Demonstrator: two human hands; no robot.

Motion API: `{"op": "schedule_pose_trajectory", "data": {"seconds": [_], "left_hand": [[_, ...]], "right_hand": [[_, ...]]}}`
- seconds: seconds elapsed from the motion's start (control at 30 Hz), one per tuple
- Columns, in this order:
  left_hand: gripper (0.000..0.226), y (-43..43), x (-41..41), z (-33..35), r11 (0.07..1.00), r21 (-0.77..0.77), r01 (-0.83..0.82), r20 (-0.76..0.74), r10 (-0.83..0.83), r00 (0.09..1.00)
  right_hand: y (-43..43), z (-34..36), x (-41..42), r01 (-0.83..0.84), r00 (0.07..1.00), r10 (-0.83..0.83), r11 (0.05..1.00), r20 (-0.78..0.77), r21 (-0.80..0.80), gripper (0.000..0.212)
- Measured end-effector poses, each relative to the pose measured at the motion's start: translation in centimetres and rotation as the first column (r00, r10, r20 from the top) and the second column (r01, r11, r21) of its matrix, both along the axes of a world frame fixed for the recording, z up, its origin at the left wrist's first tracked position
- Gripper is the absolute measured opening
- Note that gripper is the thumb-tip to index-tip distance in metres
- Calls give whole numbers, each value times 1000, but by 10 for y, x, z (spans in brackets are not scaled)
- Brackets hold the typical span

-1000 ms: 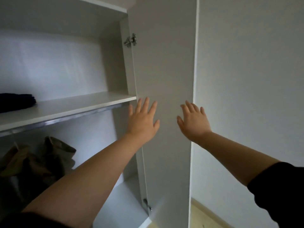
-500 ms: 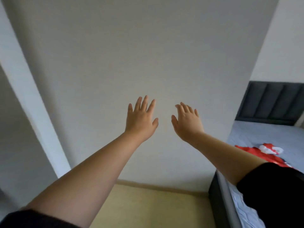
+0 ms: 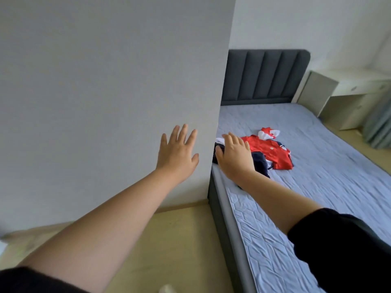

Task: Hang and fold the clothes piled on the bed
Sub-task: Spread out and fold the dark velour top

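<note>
A small pile of clothes lies on the bed (image 3: 317, 187): a red garment (image 3: 268, 152) with white parts and a dark navy garment (image 3: 260, 163) partly under it. My left hand (image 3: 176, 154) is stretched out in front of the white wall, fingers spread, holding nothing. My right hand (image 3: 232, 156) is also held out flat and empty; it overlaps the left part of the pile in the view, and I cannot tell whether it touches the clothes.
A white wall panel (image 3: 105, 92) fills the left half. The bed has a dark grey padded headboard (image 3: 264, 75) and grey frame. A white desk (image 3: 349, 89) and a curtain (image 3: 378, 123) stand at the far right. Beige floor (image 3: 169, 240) lies below.
The view has swung right, from the open wardrobe past the wall to the bed. Both hands stay stretched out and empty; the clothes pile has come into view.
</note>
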State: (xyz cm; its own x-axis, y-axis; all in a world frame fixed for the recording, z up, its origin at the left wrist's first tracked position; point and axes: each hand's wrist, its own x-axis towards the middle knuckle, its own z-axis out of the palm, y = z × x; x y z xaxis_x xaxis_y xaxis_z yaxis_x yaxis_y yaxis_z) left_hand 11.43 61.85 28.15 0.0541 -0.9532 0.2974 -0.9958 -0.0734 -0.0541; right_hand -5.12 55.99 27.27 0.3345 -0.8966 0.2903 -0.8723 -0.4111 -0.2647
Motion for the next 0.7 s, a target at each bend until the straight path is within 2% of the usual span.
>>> {"op": "schedule_pose_trajectory", "data": {"seconds": [0.1, 0.4, 0.7], "left_hand": [[65, -51, 2, -26, 998, 54, 44, 17, -45, 999], [64, -204, -1, -71, 934, 254, 252, -65, -244, 968], [66, -323, -66, -132, 833, 375, 406, -220, -346, 912]], "right_hand": [[-36, -30, -4, 53, 998, -53, 998, -18, 31, 48], [-152, -84, -24, 242, 968, -228, 959, -103, 150, 51], [-241, -144, -77, 384, 923, -365, 875, -120, 296, 55]]}}
